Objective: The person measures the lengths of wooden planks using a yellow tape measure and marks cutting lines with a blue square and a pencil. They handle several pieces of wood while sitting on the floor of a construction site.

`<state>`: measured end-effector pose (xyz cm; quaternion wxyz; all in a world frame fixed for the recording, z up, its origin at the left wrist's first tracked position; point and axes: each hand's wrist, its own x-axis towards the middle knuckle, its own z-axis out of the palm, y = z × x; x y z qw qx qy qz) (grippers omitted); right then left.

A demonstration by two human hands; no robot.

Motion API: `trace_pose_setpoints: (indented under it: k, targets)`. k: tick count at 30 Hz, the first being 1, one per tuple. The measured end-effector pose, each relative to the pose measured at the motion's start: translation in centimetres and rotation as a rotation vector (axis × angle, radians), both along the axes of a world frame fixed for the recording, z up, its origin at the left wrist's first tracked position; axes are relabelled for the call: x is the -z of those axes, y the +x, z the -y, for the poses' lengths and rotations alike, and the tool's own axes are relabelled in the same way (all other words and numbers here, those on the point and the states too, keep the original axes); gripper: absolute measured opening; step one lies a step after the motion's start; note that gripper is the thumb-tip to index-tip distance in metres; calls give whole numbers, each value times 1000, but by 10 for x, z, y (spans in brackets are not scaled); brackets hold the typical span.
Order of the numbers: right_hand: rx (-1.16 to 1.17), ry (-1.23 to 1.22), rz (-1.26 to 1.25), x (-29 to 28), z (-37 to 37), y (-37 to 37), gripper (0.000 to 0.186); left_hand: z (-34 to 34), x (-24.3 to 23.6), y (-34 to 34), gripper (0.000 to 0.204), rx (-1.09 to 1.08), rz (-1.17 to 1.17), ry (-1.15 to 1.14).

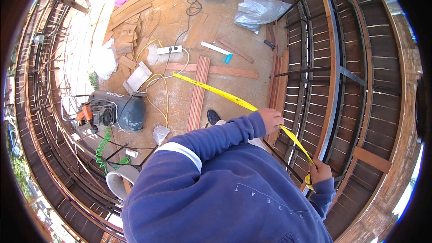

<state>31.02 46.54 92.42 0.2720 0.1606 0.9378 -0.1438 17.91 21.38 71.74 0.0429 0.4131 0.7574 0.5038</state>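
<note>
A yellow tape measure blade (pixel 215 90) stretches across the middle of the view, its free end sticking out over the floor to the left. My left hand (pixel 271 120) is closed on the blade, part way along it. From there the strip runs down to my right hand (pixel 320 172), which is wrapped round the coiled yellow part of the tape at the wall side. The right fingers partly hide that part. Under the blade, a grooved reddish wooden board (pixel 198 94) lies across a plain plank (pixel 238 71).
At left stands a dark air compressor (pixel 130 111) with a green coiled hose (pixel 103 147). A white power strip (pixel 169 50) and cords cross the floor. Wood offcuts (pixel 128 36) pile up farther off. A clear plastic bag (pixel 260 11) lies near the slatted wall (pixel 303 69) on the right.
</note>
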Motion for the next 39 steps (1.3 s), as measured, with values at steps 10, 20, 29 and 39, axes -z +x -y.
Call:
trace_pose_setpoints:
  k: [10, 20, 29, 39]
  targets:
    - [-543, -192, 265, 88, 59, -130, 26, 88, 11, -5, 20, -139, 253, -533]
    - [-419, -784, 657, 250, 180, -264, 28, 133, -61, 18, 17, -1295, -20, -249]
    - [-328, -1106, 937, 215, 311, -159, 31, 140, 45, 98, 31, -1239, 947, 930]
    - [-868, -823, 1023, 294, 331, -43, 28, 161, 77, 229, 34, -1387, 1221, 1126]
